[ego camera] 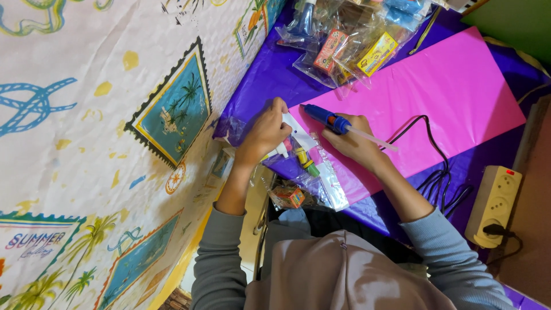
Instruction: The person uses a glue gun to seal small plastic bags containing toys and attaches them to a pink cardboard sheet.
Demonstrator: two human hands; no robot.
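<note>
- While the right hand point(354, 139) grips a blue glue gun point(328, 119) with a clear glue stick point(373, 138) projecting from its rear, the nozzle points toward the left hand point(267, 133).
- Left hand: fingers are closed on a white card point(299, 133) at the top of a clear packet point(313, 172); the packet lies on the near edge of the pink sheet point(459, 92).
- Packet contents: small coloured items, yellow, green and pink, show through the film; their kind cannot be told.
- Progress, as a judgement: the card sits on the packet mouth and the gun tip is near it, so the fixing of the card appears to be in hand and not finished. No glue bead can be made out.
- Cord point(436, 155): black, runs from the gun across the pink sheet to a beige power strip point(493, 204) at the right edge, where a plug is seated.
- Below the hands: a further clear bag with a small orange box point(293, 197) lies near the table edge.
- Far end: a pile of filled clear bags point(350, 40) rests on the purple cover point(270, 74), well apart from the hands.
- Left of the table: a printed cloth point(103, 143) with palm motifs.
- Sleeves: grey, both arms.
</note>
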